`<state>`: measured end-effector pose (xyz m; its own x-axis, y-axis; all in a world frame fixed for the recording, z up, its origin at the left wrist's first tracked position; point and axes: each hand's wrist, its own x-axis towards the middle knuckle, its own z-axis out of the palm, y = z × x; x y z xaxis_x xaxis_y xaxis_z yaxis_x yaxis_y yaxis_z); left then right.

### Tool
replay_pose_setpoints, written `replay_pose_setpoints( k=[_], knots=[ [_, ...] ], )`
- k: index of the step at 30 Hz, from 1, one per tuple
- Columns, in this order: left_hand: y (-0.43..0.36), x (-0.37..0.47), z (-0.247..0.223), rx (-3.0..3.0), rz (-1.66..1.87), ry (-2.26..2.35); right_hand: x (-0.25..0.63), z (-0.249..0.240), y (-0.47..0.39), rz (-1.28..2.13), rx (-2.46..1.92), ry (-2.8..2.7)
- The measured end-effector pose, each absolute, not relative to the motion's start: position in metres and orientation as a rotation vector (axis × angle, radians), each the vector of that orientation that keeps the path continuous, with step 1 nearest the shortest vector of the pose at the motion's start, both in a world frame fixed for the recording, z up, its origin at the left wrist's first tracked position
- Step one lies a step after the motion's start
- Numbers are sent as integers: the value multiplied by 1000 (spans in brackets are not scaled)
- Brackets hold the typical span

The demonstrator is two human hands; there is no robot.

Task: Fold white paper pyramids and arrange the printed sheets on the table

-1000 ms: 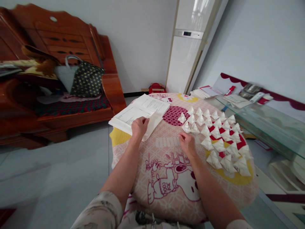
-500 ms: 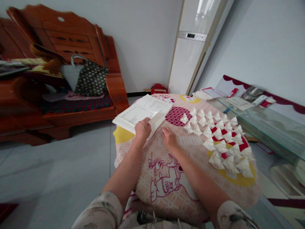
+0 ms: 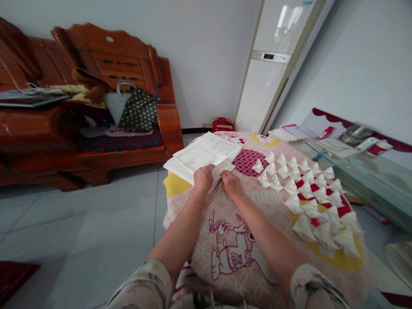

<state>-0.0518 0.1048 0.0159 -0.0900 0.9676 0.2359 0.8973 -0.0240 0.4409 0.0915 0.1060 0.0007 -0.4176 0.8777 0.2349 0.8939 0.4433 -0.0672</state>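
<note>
Fingers of the left hand [image 3: 203, 178] and right hand [image 3: 230, 183] are closing on a loose white paper sheet [image 3: 216, 171] at the open printed booklet's [image 3: 202, 157] six o'clock edge; thin, floppy and tearable, it is probably best pinched by its corners.

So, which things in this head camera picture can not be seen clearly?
- Printed text on the open white paper booklet, head view: too small to read.
- Fingertips of the left hand and right hand: curled over a loose white sheet, so the grip is unclear.
- Items on the glass-topped table: blurred, cut by the right edge.
- Folded white paper triangles: fold details too small.
</note>
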Motion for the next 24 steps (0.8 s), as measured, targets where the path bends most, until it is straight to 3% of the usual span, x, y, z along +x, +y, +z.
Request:
replay_pose_setpoints(
  k=[14,24],
  knots=[
    [108,-46,20,2011,634,2166,172,11,-51,-35,-1763,-2534],
    [107,-44,19,2049,670,2203,143,7,17,-186,-1524,-2520]
  ],
)
